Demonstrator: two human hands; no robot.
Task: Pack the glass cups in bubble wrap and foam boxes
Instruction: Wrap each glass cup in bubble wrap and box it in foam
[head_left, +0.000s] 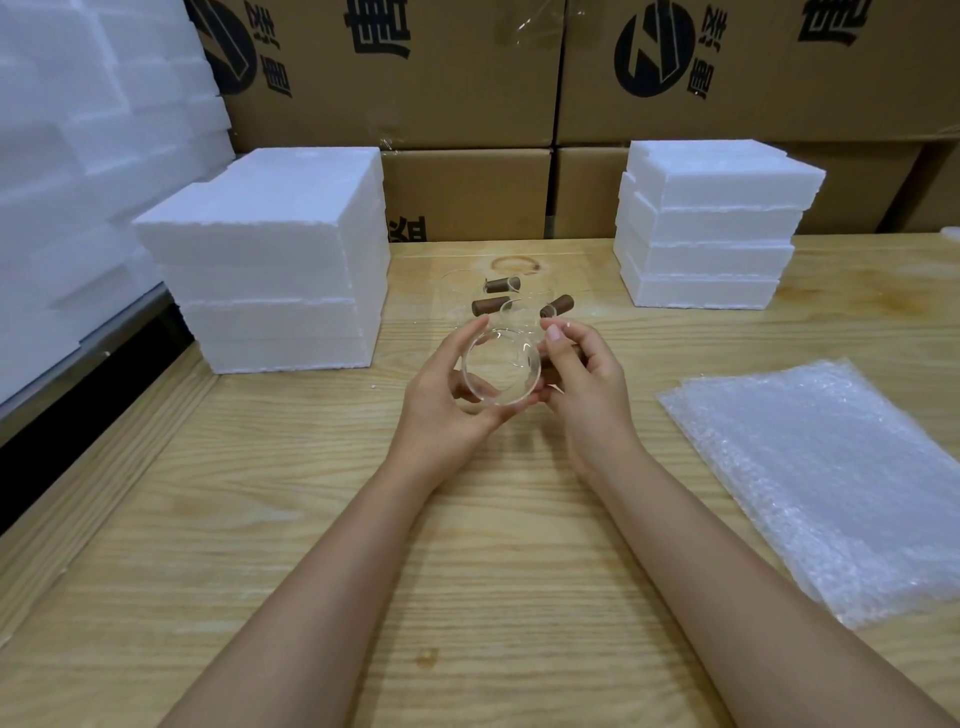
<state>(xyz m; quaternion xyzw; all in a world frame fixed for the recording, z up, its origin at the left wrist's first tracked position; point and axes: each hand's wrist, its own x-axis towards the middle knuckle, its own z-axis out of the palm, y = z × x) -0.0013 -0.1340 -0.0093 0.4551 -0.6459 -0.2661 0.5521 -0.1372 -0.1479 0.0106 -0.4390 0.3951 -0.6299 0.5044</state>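
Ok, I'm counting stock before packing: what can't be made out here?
Head view:
- cups behind the held cup: count unclear; clear glass overlaps.
- held cup's handle: mostly covered by the right hand.
- foam boxes: insides hidden, stacked shut.
- bubble wrap: sheet count unreadable, piled.

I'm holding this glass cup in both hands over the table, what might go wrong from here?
The glass cup is unwrapped above the hard wooden table; a slip from the left hand or right hand might crack it. The other glass cups lie just behind it, so moving toward the bubble wrap might knock them.
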